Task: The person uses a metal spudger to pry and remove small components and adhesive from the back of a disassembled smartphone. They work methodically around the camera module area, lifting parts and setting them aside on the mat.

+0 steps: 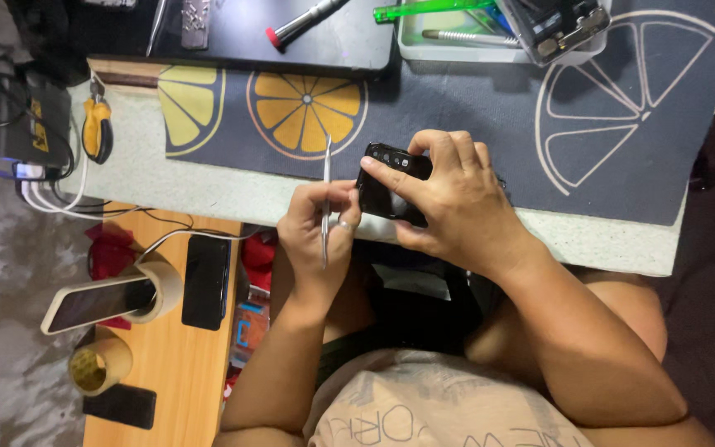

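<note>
At frame centre, a black phone (391, 186) is clamped by the right hand (448, 199), camera end upward, steadied for access; thin tweezers (325, 203) are pinched in the closed left hand (320, 228) beside it.

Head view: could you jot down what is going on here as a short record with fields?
Left hand: pinches thin metal tweezers, which point away from the body
Right hand: grips a black phone, camera lenses facing up
Surface: dark citrus-print mat
Nearby left: orange-handled pliers, tape roll propping a second phone
Far edge: red-tipped screwdriver
</note>
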